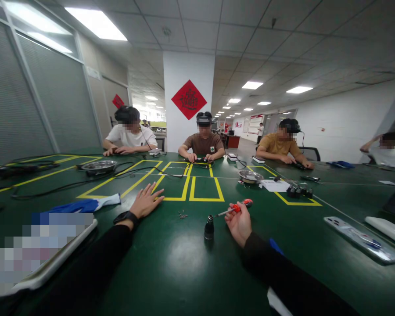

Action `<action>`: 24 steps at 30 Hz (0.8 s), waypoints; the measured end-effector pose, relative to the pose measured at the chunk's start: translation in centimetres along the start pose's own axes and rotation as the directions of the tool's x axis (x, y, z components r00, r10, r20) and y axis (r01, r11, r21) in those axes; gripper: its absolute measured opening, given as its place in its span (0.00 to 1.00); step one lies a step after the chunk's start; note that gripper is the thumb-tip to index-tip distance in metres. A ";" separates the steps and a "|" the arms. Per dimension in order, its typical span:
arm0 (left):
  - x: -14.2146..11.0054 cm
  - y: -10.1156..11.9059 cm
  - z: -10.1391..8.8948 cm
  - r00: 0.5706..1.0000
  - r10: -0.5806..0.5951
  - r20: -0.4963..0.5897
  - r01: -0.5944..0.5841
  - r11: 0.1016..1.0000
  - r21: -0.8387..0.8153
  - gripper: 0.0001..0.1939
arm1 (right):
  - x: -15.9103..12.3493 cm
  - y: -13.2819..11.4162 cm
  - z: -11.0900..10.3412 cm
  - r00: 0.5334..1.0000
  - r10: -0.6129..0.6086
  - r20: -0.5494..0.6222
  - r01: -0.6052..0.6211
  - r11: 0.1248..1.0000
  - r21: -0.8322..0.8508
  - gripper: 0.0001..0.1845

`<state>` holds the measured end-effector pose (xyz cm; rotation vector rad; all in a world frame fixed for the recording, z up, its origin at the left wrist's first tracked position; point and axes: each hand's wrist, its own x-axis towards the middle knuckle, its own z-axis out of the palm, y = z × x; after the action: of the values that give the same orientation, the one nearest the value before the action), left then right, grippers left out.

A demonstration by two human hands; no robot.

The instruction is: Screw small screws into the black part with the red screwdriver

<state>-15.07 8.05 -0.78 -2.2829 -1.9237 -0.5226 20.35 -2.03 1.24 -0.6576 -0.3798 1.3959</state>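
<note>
My right hand (239, 226) is closed around a screwdriver (237, 207) with a red handle, its shaft pointing left. Just left of the shaft's tip stands a small black tapered cylinder (209, 228), upright on the green table. A little pile of small screws (182, 215) lies on the tabletop between my hands. My left hand (147, 201) rests palm down with the fingers stretched out, holding nothing. The screws are to the right of it.
Metal bowls (99, 166) (250, 176) stand farther back. Several black parts (299, 190) sit beside white paper (275, 185) at right. A phone (360, 239) lies near the right edge, a blue cloth (70, 206) at left. Black cables (66, 184) cross the left side. Co-workers sit opposite.
</note>
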 end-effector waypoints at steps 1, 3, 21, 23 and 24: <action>0.4 -1.1 0.5 0.999 -0.031 0.015 0.031 0.999 0.017 0.26 | -0.1 0.0 0.1 1.000 -0.003 0.001 0.003 1.000 0.001 0.10; 1.0 -2.4 1.1 0.997 -0.062 0.044 0.060 0.998 0.037 0.26 | -0.2 0.0 0.1 1.000 -0.008 -0.001 0.008 1.000 0.002 0.10; 5.7 -4.9 4.0 0.974 -0.221 0.040 0.220 0.975 0.025 0.50 | 0.1 0.3 0.2 1.000 -0.018 -0.003 0.018 0.999 -0.030 0.10; 6.7 -4.3 4.5 0.979 -0.195 0.059 0.193 0.981 0.024 0.48 | 0.3 0.4 0.2 1.000 -0.025 0.004 0.025 0.999 -0.030 0.10; 7.1 -4.0 4.7 0.980 -0.186 0.066 0.184 0.983 0.025 0.47 | 0.3 0.4 0.2 1.000 -0.028 0.006 0.028 0.999 -0.030 0.11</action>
<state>-17.14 16.88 -3.37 -2.1493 -2.1778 -0.4490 19.99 -1.66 1.07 -0.6705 -0.4132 1.3677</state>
